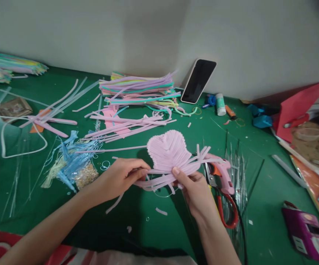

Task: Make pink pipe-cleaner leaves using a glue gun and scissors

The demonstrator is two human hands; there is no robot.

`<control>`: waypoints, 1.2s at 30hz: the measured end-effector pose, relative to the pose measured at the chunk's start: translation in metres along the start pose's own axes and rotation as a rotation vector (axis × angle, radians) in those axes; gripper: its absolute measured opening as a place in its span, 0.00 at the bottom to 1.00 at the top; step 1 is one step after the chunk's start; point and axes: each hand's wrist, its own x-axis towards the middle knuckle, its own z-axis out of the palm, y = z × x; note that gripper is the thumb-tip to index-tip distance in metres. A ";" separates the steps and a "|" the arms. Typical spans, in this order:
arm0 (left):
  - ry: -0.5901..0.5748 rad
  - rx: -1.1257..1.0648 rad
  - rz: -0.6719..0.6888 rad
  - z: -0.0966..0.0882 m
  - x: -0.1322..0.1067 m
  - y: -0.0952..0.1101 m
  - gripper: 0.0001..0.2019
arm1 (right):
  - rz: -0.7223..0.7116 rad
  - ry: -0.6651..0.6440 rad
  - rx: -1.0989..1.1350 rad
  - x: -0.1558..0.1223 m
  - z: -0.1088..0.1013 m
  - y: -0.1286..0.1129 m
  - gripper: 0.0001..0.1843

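Over the green table (266,191), our left hand (125,176) pinches the pale pink strips (159,181) while our right hand (195,187) grips the base of the pink heart shape (169,151). To the left, a clear bag (78,181) holds small beads (87,175); near the phone (199,81) stands a bottle (220,104) whose label we cannot read.

No legible lettering or numbers anywhere.

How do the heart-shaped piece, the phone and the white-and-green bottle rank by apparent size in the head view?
1. Heart-shaped piece; nearer the camera, so its true size against the phone is unsure
2. Phone
3. White-and-green bottle
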 end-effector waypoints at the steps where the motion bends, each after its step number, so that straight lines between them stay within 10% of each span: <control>1: 0.011 0.008 -0.001 -0.001 0.000 0.000 0.10 | 0.008 -0.002 0.005 0.000 0.000 0.000 0.11; 8: -0.122 -0.127 -0.017 -0.004 0.011 -0.003 0.14 | 0.045 -0.062 0.016 0.002 0.001 0.003 0.11; 16: -0.782 -0.546 -0.260 -0.003 0.015 -0.008 0.17 | 0.026 -0.152 -0.049 0.006 -0.002 0.003 0.11; 26: -0.757 -0.731 -0.478 -0.025 0.013 -0.011 0.18 | 0.035 -0.126 0.003 0.005 0.000 0.009 0.10; 36: -0.587 -0.737 -0.503 -0.005 0.025 -0.008 0.14 | 0.025 -0.142 -0.031 0.008 0.000 0.010 0.11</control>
